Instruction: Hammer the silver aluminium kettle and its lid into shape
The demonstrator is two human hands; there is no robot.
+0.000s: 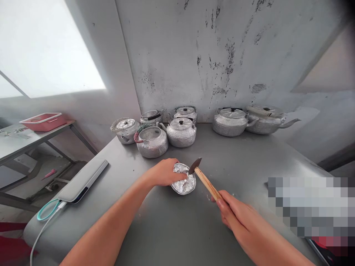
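My left hand [164, 173] is closed on the rim of a small hammered aluminium lid [184, 181] that lies on the grey table [177, 221]. My right hand [235, 214] grips the wooden handle of a small hammer [203, 178]. The hammer's dark metal head rests just over the lid's inner surface, close to my left fingers.
Several aluminium kettles [180, 131] stand along the back wall, two larger ones [231, 122] to the right. A grey device [81, 181] with a teal cable lies at the table's left edge. A second table with a pink tray [44, 121] stands at the left.
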